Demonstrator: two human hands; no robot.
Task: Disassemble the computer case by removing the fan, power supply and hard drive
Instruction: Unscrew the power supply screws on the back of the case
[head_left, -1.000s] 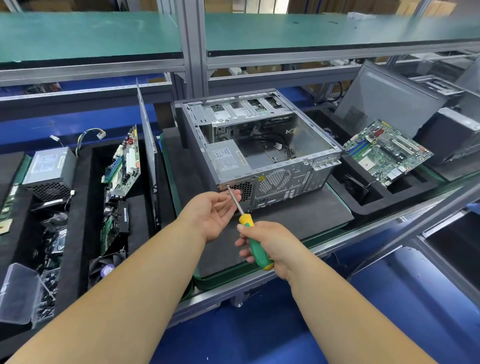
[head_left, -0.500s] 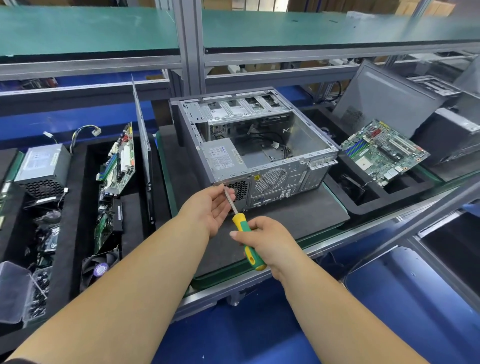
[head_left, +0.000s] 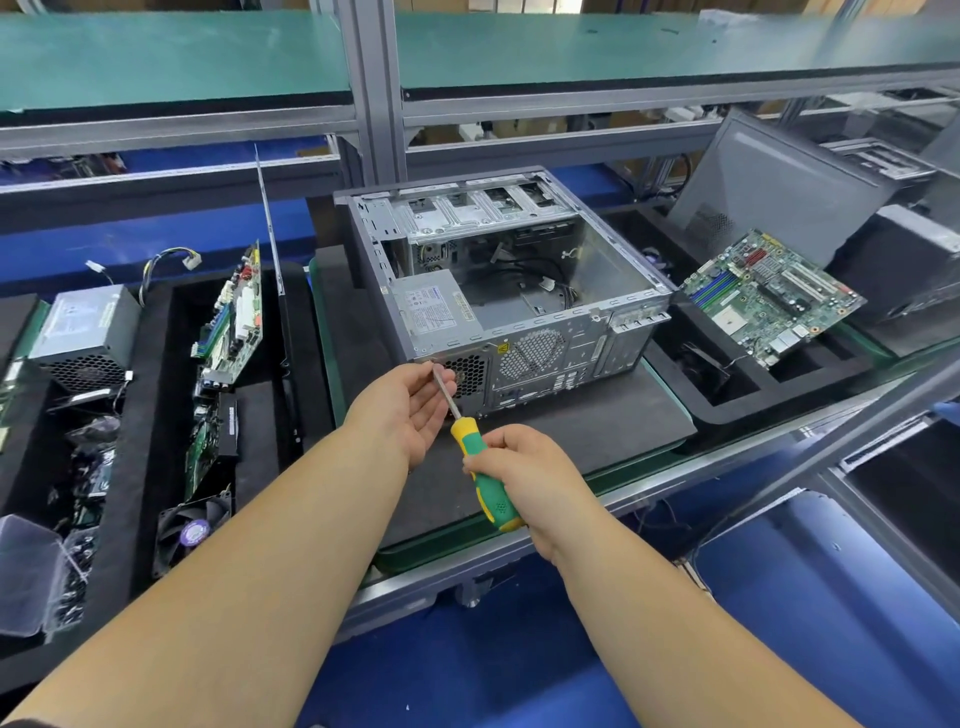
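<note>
Green-topped shelving, black mat (computer case on it)

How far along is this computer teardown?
Early to midway. The case is already open, with no motherboard inside. In hand: the right hand holds a screwdriver at the rear corner by the power supply, and the left hand steadies the shaft. The power supply is still in place. Fan and hard drive: I can't tell.
</note>
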